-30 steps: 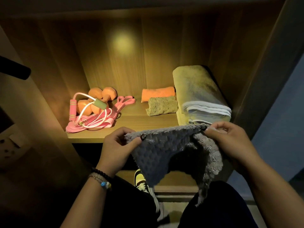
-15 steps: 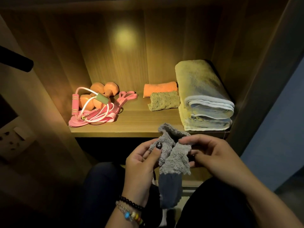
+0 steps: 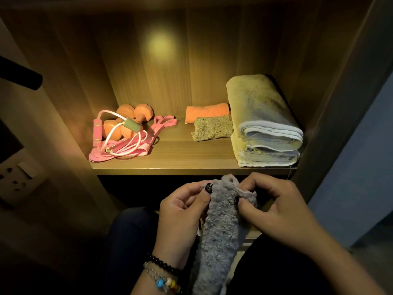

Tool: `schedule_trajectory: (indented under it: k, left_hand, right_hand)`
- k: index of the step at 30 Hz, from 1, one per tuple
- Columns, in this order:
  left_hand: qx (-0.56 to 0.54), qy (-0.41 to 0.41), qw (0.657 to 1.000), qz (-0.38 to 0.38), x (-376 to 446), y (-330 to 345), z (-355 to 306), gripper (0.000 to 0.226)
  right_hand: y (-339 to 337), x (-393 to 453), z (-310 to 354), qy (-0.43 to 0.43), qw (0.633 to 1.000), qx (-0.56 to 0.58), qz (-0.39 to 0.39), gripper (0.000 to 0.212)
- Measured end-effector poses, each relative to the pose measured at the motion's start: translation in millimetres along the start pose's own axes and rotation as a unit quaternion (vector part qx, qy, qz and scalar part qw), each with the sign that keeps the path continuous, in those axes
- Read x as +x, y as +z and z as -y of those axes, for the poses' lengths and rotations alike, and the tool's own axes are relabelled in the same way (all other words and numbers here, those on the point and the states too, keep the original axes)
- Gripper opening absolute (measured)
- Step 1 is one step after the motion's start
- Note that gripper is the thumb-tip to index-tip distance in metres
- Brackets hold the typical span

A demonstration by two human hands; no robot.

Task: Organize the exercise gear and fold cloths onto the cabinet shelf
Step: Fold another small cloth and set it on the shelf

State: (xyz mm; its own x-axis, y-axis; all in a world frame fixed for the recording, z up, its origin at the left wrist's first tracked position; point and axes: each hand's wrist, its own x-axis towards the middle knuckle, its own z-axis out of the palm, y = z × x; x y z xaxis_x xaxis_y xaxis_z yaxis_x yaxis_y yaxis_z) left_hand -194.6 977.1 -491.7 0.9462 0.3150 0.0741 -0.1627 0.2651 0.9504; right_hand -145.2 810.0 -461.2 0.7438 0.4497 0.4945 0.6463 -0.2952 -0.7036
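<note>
No text, label, brand, number or sign can be read anywhere in the view (the light is dim and warm, and the edges are dark). The folded towels [image 3: 263,124], the small cloths [image 3: 209,122] and the pink jump rope [image 3: 119,141] on the shelf [image 3: 170,165] show no tag or print. The wall socket plate [image 3: 17,177] at the left carries no marking that can be made out.
</note>
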Motion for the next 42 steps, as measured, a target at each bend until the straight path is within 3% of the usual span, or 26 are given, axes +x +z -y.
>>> schedule_trajectory:
  k: [8, 15, 20, 24, 29, 33, 38, 42]
  left_hand:
    - [0.003, -0.018, 0.999, 0.051, -4.1, 6.1, -10.5, 0.024]
    - [-0.026, -0.001, 0.995, 0.096, -6.0, 5.3, -7.2, 0.035]
    - [0.045, 0.034, 0.997, 0.058, 8.1, 3.4, -4.5, 0.024]
    - [0.016, 0.029, 0.998, 0.059, 27.2, -4.4, -11.4, 0.021]
    - [-0.004, 0.028, 0.996, 0.086, 50.4, -13.8, -31.0, 0.022]
    - [0.051, 0.057, 0.995, 0.057, 73.9, -24.5, -49.8, 0.016]
    - [0.231, 0.079, 0.97, 0.0, 123.6, -31.6, -70.7, 0.013]
    - [0.302, 0.106, 0.947, -0.028, 155.3, -30.9, -97.1, 0.009]
  right_hand:
    - [0.2, -0.2, -3.9, 0.003, 0.999, 0.054, 0.0, 0.01]
    - [-0.3, 0.8, -13.0, 0.061, 0.996, 0.056, -0.022, 0.013]
    - [-6.5, 5.3, -22.2, 0.076, 0.997, 0.001, 0.022, 0.015]
    - [-19.5, 15.5, -35.8, 0.041, 0.991, -0.107, 0.069, 0.009]
    - [-34.1, 38.6, -36.4, 0.057, 0.987, -0.119, 0.095, 0.01]
    - [-39.3, 67.0, -29.0, 0.089, 0.986, -0.043, 0.131, 0.015]
    - [-26.1, 118.7, -35.3, 0.096, 0.989, -0.078, 0.08, 0.014]
    - [-16.3, 160.5, -34.0, 0.096, 0.988, -0.114, 0.035, 0.014]
